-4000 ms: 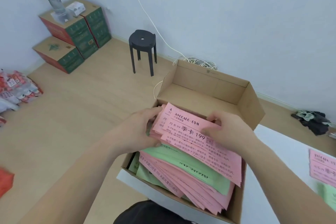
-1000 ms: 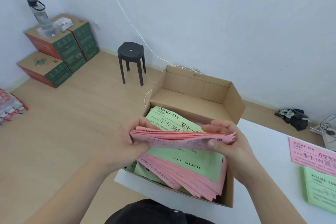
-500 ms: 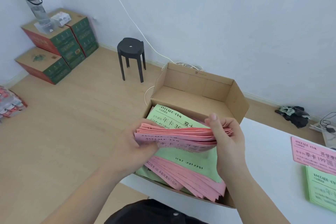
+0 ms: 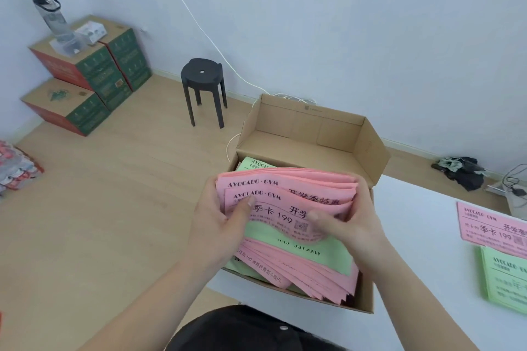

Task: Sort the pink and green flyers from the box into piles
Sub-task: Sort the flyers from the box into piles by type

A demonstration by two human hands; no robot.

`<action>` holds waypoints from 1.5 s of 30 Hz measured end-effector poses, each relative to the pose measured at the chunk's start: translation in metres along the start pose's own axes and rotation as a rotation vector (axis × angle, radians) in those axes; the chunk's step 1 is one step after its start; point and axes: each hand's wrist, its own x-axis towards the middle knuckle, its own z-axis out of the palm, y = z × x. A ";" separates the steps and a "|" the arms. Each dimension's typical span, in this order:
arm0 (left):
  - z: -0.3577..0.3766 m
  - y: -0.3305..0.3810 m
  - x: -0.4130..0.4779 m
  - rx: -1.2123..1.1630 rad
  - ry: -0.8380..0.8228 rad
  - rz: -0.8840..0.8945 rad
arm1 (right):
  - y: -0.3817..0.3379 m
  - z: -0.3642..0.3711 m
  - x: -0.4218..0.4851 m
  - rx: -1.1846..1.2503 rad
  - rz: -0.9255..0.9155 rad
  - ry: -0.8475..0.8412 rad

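An open cardboard box (image 4: pixel 368 291) sits at the left end of a white table (image 4: pixel 422 236). Above it I hold a bundle of pink flyers (image 4: pixel 296 196), printed side tilted toward me. My left hand (image 4: pixel 216 225) grips its left edge, thumb on the front sheet. My right hand (image 4: pixel 350 225) grips the right edge, thumb across the front. Under the bundle, a green flyer (image 4: pixel 302 248) lies on mixed pink flyers (image 4: pixel 308 273) in the box. At the table's right lie a pink pile (image 4: pixel 493 228) and a green pile (image 4: pixel 507 276).
A black stool (image 4: pixel 204 88) stands on the wooden floor behind the box, with a white cable (image 4: pixel 199 25) running down the wall. Stacked red-green cartons (image 4: pixel 85 74) with a water bottle (image 4: pixel 51 17) are far left. Dark clothing (image 4: pixel 462 171) lies by the wall at right.
The pink bundle, lifted clear of the box and held edge-on a second ago, is now tilted so its printed face shows. Both thumbs have moved onto the front sheet.
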 end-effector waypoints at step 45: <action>0.329 -0.058 -0.155 0.017 -0.541 -0.137 | 0.151 -0.257 -0.173 0.402 0.134 1.171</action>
